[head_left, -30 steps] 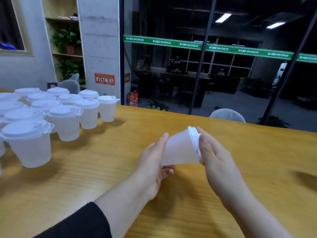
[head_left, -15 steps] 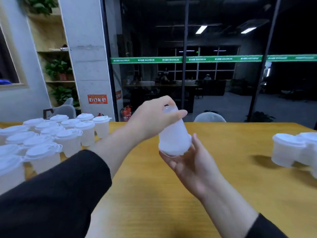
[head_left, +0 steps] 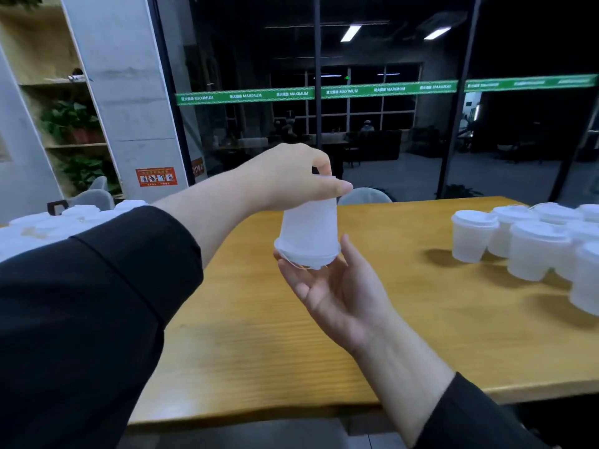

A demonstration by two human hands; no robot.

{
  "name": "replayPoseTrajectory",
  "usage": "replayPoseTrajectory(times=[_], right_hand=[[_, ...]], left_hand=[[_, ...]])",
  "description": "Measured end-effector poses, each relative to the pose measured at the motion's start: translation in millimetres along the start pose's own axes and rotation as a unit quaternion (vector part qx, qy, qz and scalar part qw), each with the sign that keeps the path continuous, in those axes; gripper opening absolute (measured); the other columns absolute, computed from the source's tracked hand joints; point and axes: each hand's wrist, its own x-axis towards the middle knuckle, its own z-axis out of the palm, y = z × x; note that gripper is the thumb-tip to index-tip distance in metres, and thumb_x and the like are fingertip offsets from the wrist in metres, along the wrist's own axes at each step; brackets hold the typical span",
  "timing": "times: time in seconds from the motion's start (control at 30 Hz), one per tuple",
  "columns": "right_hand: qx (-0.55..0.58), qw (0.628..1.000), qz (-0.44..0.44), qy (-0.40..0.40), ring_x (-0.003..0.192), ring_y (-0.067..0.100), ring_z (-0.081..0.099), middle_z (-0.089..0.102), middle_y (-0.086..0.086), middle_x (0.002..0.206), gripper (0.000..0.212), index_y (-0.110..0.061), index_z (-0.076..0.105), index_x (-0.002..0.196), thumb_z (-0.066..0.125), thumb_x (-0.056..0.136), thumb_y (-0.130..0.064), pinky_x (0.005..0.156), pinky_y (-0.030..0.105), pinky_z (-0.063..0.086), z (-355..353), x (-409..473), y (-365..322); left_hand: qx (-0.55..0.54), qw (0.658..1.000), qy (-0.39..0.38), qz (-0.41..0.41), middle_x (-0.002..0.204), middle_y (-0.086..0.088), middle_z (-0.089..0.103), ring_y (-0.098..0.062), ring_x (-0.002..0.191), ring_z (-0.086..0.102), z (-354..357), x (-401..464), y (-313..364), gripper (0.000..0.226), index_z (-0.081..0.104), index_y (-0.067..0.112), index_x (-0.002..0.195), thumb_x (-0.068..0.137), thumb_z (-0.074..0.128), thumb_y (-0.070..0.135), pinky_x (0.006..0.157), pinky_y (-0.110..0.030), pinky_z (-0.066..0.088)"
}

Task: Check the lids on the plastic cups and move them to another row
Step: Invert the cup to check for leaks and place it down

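A translucent plastic cup (head_left: 308,230) hangs upside down above the wooden table (head_left: 405,319), its white lid (head_left: 306,257) facing down. My left hand (head_left: 285,179) grips the cup's base from above with curled fingers and thumb. My right hand (head_left: 337,286) lies palm up under the lid, fingers straight, touching its rim. A group of several lidded cups (head_left: 531,244) stands on the table at the right. Another group of lidded cups (head_left: 48,223) sits at the far left, partly hidden by my left sleeve.
The table's near edge (head_left: 259,413) runs just below my arms. A grey chair back (head_left: 364,196) shows behind the table's far edge. A glass wall and a concrete pillar (head_left: 129,92) stand beyond.
The cup went from lying sideways between both hands to upside down. My left hand rose to grip its base, my right hand moved under the lid. The view swung right.
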Motion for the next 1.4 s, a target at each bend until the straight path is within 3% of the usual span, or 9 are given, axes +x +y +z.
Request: replayPoseTrajectory(times=[0.2, 0.43, 0.57, 0.7, 0.8, 0.9, 1.1, 1.23, 1.4], right_hand=[[-0.041, 0.999, 0.006, -0.003, 0.117, 0.054, 0.063, 0.055, 0.033, 0.141, 0.074, -0.006, 0.055, 0.141, 0.053, 0.096, -0.065, 0.089, 0.057, 0.059, -9, -22, -22], [-0.211, 0.947, -0.167, 0.174, 0.110, 0.036, 0.071, 0.069, 0.014, 0.124, 0.046, -0.016, 0.069, 0.121, 0.077, 0.088, -0.047, 0.086, 0.053, 0.062, -46, -51, -97], [-0.430, 0.832, -0.251, 0.245, 0.118, 0.018, 0.062, 0.059, -0.002, 0.139, 0.075, -0.028, 0.054, 0.142, 0.082, 0.077, -0.052, 0.088, 0.044, 0.062, -73, -66, -140], [-0.627, 0.680, -0.275, 0.261, 0.113, 0.010, 0.050, 0.049, -0.013, 0.128, 0.075, -0.030, 0.046, 0.148, 0.082, 0.083, -0.042, 0.086, 0.028, 0.047, -92, -81, -174], [-0.712, 0.591, -0.258, 0.276, 0.110, 0.012, 0.046, 0.047, -0.008, 0.121, 0.072, -0.028, 0.048, 0.146, 0.081, 0.084, -0.041, 0.089, 0.033, 0.044, -108, -80, -196], [-0.711, 0.598, -0.227, 0.292, 0.123, 0.016, 0.052, 0.053, -0.005, 0.137, 0.081, -0.028, 0.043, 0.150, 0.083, 0.081, -0.043, 0.098, 0.036, 0.047, -128, -74, -211], [-0.623, 0.633, -0.307, 0.341, 0.121, 0.009, 0.057, 0.063, -0.013, 0.127, 0.063, -0.026, 0.054, 0.134, 0.080, 0.082, -0.052, 0.100, 0.036, 0.050, -178, -67, -221], [-0.552, 0.667, -0.300, 0.400, 0.120, 0.019, 0.062, 0.062, 0.000, 0.132, 0.094, -0.017, 0.053, 0.142, 0.069, 0.070, -0.075, 0.100, 0.047, 0.054, -199, -59, -223], [-0.528, 0.701, -0.282, 0.388, 0.106, 0.018, 0.067, 0.071, 0.010, 0.113, 0.068, -0.008, 0.068, 0.122, 0.063, 0.082, -0.063, 0.093, 0.056, 0.057, -198, -49, -241]], left_hand=[[-0.097, 0.992, 0.077, -0.004, 0.089, 0.010, 0.061, -0.010, 0.079, 0.060, 22, -8, 17, 0.031, 0.064, 0.031, 0.098, 0.093, 0.061, 0.061, 0.062, -0.033, 0.044], [-0.366, 0.928, 0.042, -0.050, 0.103, 0.005, 0.072, -0.018, 0.095, 0.069, 112, -24, 42, 0.015, 0.067, 0.030, 0.105, 0.098, 0.066, 0.043, 0.072, -0.029, 0.057], [-0.419, 0.903, 0.003, -0.098, 0.105, 0.004, 0.074, -0.018, 0.104, 0.068, 163, -21, 68, 0.016, 0.072, 0.028, 0.102, 0.103, 0.059, 0.038, 0.091, -0.036, 0.053], [-0.584, 0.793, -0.085, -0.152, 0.129, -0.001, 0.068, -0.017, 0.115, 0.068, 203, -10, 105, 0.037, 0.059, 0.025, 0.135, 0.108, 0.046, 0.046, 0.099, -0.042, 0.056], [-0.646, 0.729, -0.137, -0.179, 0.136, -0.010, 0.064, -0.023, 0.119, 0.066, 223, 3, 127, 0.054, 0.048, 0.026, 0.149, 0.105, 0.041, 0.057, 0.104, -0.048, 0.052], [-0.691, 0.676, -0.172, -0.187, 0.145, -0.014, 0.057, -0.029, 0.123, 0.063, 236, 17, 143, 0.061, 0.041, 0.027, 0.155, 0.104, 0.036, 0.062, 0.107, -0.052, 0.049], [-0.722, 0.639, -0.180, -0.194, 0.158, -0.019, 0.044, -0.036, 0.129, 0.057, 248, 37, 171, 0.064, 0.035, 0.023, 0.159, 0.106, 0.033, 0.060, 0.093, -0.041, 0.051], [-0.729, 0.636, -0.166, -0.191, 0.157, -0.026, 0.043, -0.038, 0.136, 0.055, 255, 51, 184, 0.062, 0.038, 0.020, 0.157, 0.107, 0.034, 0.056, 0.098, -0.040, 0.050], [-0.716, 0.652, -0.146, -0.204, 0.155, -0.027, 0.044, -0.038, 0.137, 0.054, 262, 73, 190, 0.063, 0.035, 0.021, 0.160, 0.107, 0.036, 0.057, 0.102, -0.042, 0.051]])
